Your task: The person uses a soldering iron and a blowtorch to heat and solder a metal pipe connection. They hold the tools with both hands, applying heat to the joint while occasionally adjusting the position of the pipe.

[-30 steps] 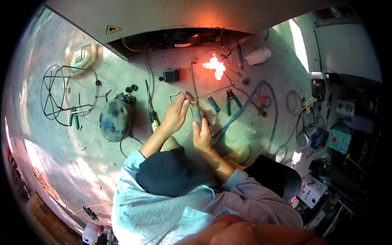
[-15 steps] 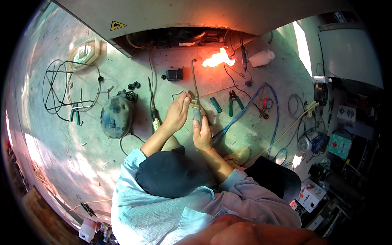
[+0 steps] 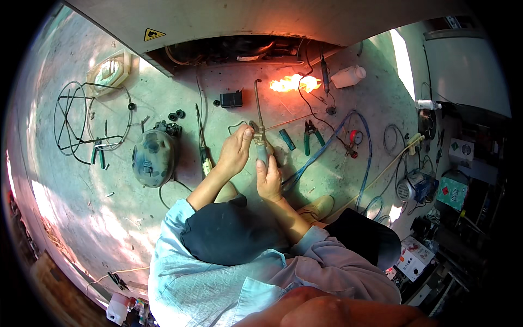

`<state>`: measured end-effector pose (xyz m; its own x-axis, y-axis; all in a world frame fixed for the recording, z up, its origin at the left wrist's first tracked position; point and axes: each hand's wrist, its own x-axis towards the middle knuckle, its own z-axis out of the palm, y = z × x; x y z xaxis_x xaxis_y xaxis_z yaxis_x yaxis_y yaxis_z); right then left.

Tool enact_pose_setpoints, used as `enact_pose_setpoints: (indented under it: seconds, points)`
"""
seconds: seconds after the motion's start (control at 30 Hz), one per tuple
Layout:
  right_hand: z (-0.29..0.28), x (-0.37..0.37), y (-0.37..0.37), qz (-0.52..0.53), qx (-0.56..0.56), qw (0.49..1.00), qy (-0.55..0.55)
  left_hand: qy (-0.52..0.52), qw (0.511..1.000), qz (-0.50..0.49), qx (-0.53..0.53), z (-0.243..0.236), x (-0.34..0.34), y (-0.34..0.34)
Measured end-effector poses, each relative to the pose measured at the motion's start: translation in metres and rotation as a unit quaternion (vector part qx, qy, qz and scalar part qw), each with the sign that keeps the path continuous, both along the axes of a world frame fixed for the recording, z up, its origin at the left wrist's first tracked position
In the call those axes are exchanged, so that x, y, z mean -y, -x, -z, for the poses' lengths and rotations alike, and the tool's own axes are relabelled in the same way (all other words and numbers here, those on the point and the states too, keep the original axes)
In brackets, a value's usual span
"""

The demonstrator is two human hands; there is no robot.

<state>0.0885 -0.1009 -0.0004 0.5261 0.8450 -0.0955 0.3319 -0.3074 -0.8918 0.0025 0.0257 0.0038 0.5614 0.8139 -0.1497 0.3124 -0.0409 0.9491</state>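
Observation:
A gas torch (image 3: pixel 259 106) with a long thin tube and hooked tip points away from me over the concrete floor. My right hand (image 3: pixel 269 182) is closed around its grey-green handle. At the valve end of that handle, the fingers of my left hand (image 3: pixel 236 151) are pinched on the small valve knob, which they mostly cover. An orange-yellow flame (image 3: pixel 294 83) burns to the right of the torch tip. Beyond it is the low opening (image 3: pixel 218 50) of a large metal cabinet, its inside dark with tubes. A small black box (image 3: pixel 231 99) lies left of the tube.
A compressor (image 3: pixel 154 158) and a wire frame (image 3: pixel 68 117) stand left. Green-handled pliers (image 3: pixel 314 139), blue hoses (image 3: pixel 343 131), a pressure gauge (image 3: pixel 356 137) and a white bottle (image 3: pixel 348 77) lie right. A thin rod (image 3: pixel 291 120) is on the floor past the handle.
The flame has spread slightly to the right and changed shape. Both hands keep their hold on the torch, nearly unmoved. The view has shifted a little.

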Motion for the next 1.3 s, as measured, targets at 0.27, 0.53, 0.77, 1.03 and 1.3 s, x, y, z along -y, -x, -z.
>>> enact_pose_setpoints:
  seconds: [0.27, 0.53, 0.77, 1.03, 1.3]
  points:
    - [0.004, 0.0, 0.001, 0.005, 0.006, 1.0, -0.014, 0.177, 0.979, 0.014, 0.095, 0.014, -0.001, 0.005]
    - [0.004, 0.003, -0.001, 0.0, -0.017, 1.0, 0.012, 0.23, 0.959, 0.018, 0.164, 0.014, -0.001, 0.005]
    - [0.004, 0.004, -0.001, 0.001, -0.037, 0.999, 0.021, 0.253, 0.946, 0.017, 0.199, 0.017, -0.001, 0.005]
    - [0.005, 0.004, -0.001, 0.003, -0.04, 0.999, 0.018, 0.264, 0.941, 0.019, 0.21, 0.016, -0.002, 0.005]
    - [0.005, 0.004, -0.003, -0.007, -0.039, 0.999, 0.022, 0.265, 0.94, 0.016, 0.215, 0.015, -0.002, 0.005]
